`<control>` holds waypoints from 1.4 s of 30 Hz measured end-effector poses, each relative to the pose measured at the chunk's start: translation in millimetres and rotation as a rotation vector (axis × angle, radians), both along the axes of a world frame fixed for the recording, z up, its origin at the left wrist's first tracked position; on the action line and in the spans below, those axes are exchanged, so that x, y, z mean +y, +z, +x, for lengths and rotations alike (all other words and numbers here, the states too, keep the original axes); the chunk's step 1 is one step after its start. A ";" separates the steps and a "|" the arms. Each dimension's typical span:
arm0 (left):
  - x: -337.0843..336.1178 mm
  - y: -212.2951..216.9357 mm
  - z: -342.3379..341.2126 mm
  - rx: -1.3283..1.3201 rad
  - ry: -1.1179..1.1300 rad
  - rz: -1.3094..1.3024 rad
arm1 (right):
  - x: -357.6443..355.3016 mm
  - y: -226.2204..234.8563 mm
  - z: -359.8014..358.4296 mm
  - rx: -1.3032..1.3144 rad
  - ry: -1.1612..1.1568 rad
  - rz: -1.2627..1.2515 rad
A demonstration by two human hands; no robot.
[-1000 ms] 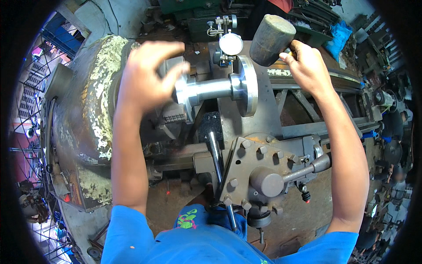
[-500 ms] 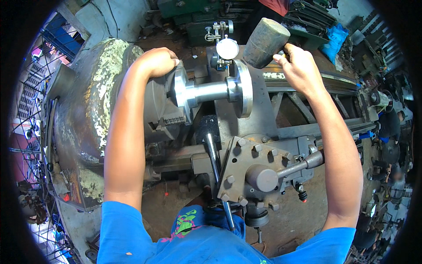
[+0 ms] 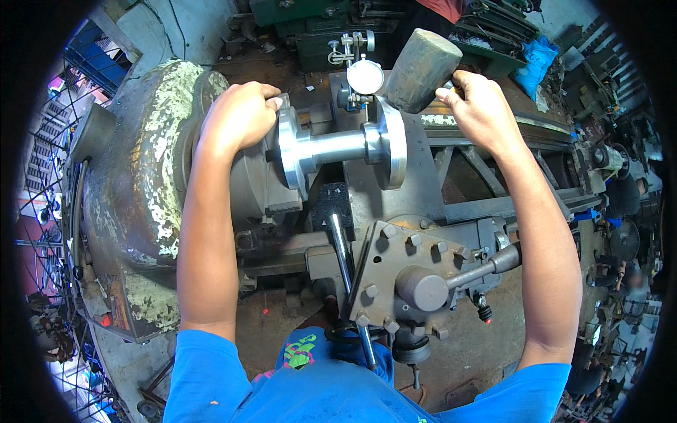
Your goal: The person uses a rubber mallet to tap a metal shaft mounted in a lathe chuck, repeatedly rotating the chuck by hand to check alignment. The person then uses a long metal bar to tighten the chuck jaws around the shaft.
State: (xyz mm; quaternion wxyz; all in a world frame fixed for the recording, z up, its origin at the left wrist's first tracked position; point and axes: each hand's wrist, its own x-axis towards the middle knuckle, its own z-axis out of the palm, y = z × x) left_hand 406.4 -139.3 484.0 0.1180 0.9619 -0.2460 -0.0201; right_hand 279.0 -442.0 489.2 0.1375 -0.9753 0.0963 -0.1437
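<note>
Head view: a shiny metal part (image 3: pixel 338 146) sticks out sideways from a big gray chuck (image 3: pixel 250 183). It is like a thick rod with a round plate near each end. The chuck seems to hold one end so that the rest can hang out in the open with room around it.

The left hand (image 3: pixel 238 116) is curled over the top of the chuck. Its fingertips are hidden, so I cannot tell if it is squeezing. The right hand (image 3: pixel 483 106) is wrapped around the handle of a fat dark mallet (image 3: pixel 423 70), likely because the head is heavy. The mallet's head is up just beside the far round plate (image 3: pixel 396 144); I cannot tell if they touch.

A little round dial (image 3: pixel 365 76) sits by that plate's top, facing up, probably so the person can read it. The bolted tool post (image 3: pixel 402 275) is nearer the person, apart from the shiny part.
</note>
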 end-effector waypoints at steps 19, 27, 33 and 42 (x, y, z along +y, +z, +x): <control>-0.4 -1.6 -6.1 -0.053 0.034 -0.002 | 0.6 8.8 -5.7 -0.102 0.067 0.057; 1.5 -4.7 -4.3 -0.065 0.009 -0.019 | -5.7 11.7 -6.0 -0.463 -0.026 0.178; 1.7 -5.8 -4.0 -0.064 0.012 -0.018 | -8.7 14.4 -2.1 -0.144 0.028 0.215; 1.7 -4.3 -5.9 -0.059 0.031 -0.015 | -2.3 15.7 -10.9 -0.337 0.009 0.043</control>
